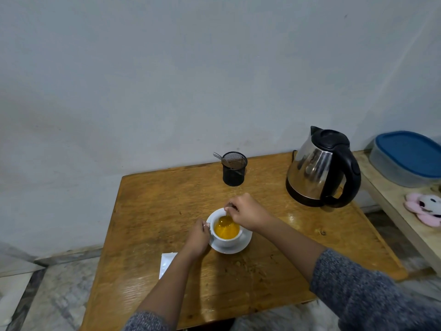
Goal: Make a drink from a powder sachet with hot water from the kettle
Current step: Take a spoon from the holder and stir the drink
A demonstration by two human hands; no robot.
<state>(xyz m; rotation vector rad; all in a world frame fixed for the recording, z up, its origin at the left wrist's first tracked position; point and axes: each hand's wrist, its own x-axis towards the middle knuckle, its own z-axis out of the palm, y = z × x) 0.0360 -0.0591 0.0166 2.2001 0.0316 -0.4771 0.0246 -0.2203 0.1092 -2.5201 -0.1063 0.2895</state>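
A white cup (226,240) full of orange drink (226,231) stands on a white saucer (245,242) in the middle of the wooden table (155,211). My left hand (196,236) grips the cup's handle on its left side. My right hand (247,212) holds a metal spoon (228,212) whose bowl dips into the drink. A white sachet (165,263) lies flat to the left, partly under my left forearm. The steel kettle (319,168) with a black handle stands at the table's back right.
A black mesh holder (234,168) with cutlery sits at the back of the table. To the right, a lower shelf carries a blue-lidded container (408,158) and a pink plush toy (424,209). A wall rises behind; tiled floor lies to the left.
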